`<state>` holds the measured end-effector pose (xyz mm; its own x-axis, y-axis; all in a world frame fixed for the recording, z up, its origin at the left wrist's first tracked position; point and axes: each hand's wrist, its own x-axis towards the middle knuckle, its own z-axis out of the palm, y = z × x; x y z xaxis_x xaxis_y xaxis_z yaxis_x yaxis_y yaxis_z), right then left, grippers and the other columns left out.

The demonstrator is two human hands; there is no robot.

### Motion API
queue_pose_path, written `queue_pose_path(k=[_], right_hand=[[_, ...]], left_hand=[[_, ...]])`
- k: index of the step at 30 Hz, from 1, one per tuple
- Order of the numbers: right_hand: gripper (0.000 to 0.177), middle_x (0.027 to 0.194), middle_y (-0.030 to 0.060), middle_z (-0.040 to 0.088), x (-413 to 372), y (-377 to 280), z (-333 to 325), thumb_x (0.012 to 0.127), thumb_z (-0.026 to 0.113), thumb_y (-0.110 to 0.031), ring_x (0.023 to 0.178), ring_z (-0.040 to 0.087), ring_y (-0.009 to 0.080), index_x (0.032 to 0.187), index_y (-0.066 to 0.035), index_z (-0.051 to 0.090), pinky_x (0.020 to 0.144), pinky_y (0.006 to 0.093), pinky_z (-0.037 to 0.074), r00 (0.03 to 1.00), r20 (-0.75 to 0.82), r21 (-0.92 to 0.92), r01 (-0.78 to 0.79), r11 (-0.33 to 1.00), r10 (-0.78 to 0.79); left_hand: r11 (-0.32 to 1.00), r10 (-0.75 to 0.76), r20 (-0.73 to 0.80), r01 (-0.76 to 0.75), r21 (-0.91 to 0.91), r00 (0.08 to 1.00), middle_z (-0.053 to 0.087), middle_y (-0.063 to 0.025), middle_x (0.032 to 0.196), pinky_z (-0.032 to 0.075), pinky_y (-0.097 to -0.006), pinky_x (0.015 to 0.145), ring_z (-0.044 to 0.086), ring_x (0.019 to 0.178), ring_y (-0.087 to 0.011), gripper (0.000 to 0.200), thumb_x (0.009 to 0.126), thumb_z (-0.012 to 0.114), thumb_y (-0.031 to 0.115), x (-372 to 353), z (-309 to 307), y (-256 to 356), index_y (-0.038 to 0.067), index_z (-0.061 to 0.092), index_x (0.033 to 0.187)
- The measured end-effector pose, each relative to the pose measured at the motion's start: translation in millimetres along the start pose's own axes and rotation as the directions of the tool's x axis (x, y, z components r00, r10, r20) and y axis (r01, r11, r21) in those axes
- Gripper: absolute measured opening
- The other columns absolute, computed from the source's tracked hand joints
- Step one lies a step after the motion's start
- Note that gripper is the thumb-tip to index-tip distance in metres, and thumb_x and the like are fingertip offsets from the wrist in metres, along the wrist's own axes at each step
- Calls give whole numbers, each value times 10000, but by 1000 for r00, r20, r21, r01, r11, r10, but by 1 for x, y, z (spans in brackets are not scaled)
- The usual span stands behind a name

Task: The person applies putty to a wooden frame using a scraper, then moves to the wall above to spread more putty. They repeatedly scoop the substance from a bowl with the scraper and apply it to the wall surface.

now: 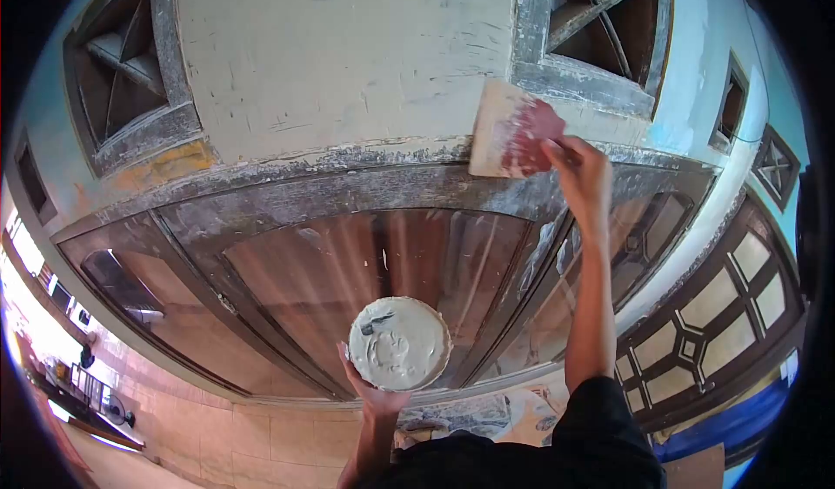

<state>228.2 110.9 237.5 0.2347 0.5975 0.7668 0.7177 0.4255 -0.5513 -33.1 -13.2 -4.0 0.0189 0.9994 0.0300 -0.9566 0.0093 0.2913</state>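
Observation:
My left hand (376,388) supports a round tub of putty (402,346) from below and the left side. Thick off-white paste fills it, with swirl marks and a dark smear on top. Raised at the upper right, my right hand (581,176) pinches a wide putty spreader (513,132) by its dark red, paste-smeared side. The spreader's pale, broad side points left and overlaps the lower edge of the cream wall (348,63) and the worn wooden frame (383,189) beneath it.
Wood-framed vents with crossed slats (600,15) sit in the wall at upper left and right. Below the frame are glass panes (348,263). A dark lattice door (696,341) stands at right, with blue cloth (731,424) beneath. Floor tiles (261,437) spread at lower left, where a fan (117,409) stands.

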Motion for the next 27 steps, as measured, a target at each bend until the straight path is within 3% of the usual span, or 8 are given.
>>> queue_pose_path(k=[2, 3, 5, 12, 14, 15, 17, 27], right_hand=[[248, 706, 93, 677, -2, -12, -1, 797, 713, -220, 622, 615, 102, 910, 0, 690, 559, 254, 455, 999, 9, 76, 36, 996, -37], [242, 693, 86, 673, -5, -18, 1, 794, 716, -214, 618, 608, 93, 908, -1, 690, 557, 248, 451, 998, 11, 151, 55, 987, -57], [237, 715, 116, 673, -3, -51, 18, 789, 718, -216, 606, 613, 121, 898, -7, 690, 555, 275, 453, 987, 66, 124, 136, 983, -145], [296, 733, 103, 684, 10, -18, 7, 810, 688, -311, 614, 635, 153, 913, -34, 697, 561, 283, 456, 996, -39, -7, 82, 997, -82], [282, 749, 101, 688, 8, 0, -17, 809, 691, -299, 672, 654, 149, 918, -39, 699, 590, 271, 463, 1000, -15, -9, -3, 1000, 3], [278, 757, 104, 688, 7, -1, -24, 807, 693, -293, 693, 659, 149, 919, -39, 699, 601, 267, 465, 999, 3, 46, -53, 998, 53], [273, 748, 100, 687, 5, -31, -4, 806, 695, -286, 677, 656, 155, 917, -37, 698, 591, 273, 464, 996, 36, 161, 76, 984, -82], [284, 768, 85, 697, 15, -21, 11, 809, 682, -346, 635, 663, 200, 922, -86, 705, 567, 324, 489, 996, 3, -72, 95, 993, -95]], left_hand=[[-26, 605, 513, -629, 777, 608, 457, -43, 1342, 350, -499, 1008, 445, 1196, -307, 638, 869, 368, 636, 5, -28, -14, 168, 491, 1286], [-27, 605, 511, -626, 779, 611, 457, -43, 1342, 350, -499, 1008, 445, 1196, -307, 638, 869, 368, 636, 3, -20, -10, 168, 491, 1286], [999, 42, -49, -42, -10, 998, 477, -60, 1321, 348, -473, 1012, 448, 1201, -281, 672, 858, 386, 644, -2, 4, 4, 148, 480, 1302], [999, 42, -67, -41, 10, 997, 445, -65, 1346, 333, -510, 1023, 422, 1216, -308, 683, 845, 399, 657, -3, 7, -2, 157, 469, 1306], [89, 670, 494, -720, 688, 554, 446, -61, 1348, 345, -506, 1012, 433, 1205, -307, 674, 844, 398, 658, -1, -9, -18, 173, 469, 1307], [87, 675, 493, -722, 686, 549, 446, -61, 1348, 345, -506, 1012, 433, 1205, -307, 674, 844, 398, 658, 1, -6, -13, 173, 469, 1307], [1000, 18, -56, -19, -11, 998, 450, -75, 1343, 350, -506, 1009, 441, 1197, -310, 687, 844, 390, 661, -2, 2, 3, 163, 460, 1313], [999, 36, -56, -37, -17, 998, 457, -74, 1343, 345, -532, 1002, 442, 1198, -313, 666, 852, 379, 653, -4, 4, 1, 172, 473, 1302]])
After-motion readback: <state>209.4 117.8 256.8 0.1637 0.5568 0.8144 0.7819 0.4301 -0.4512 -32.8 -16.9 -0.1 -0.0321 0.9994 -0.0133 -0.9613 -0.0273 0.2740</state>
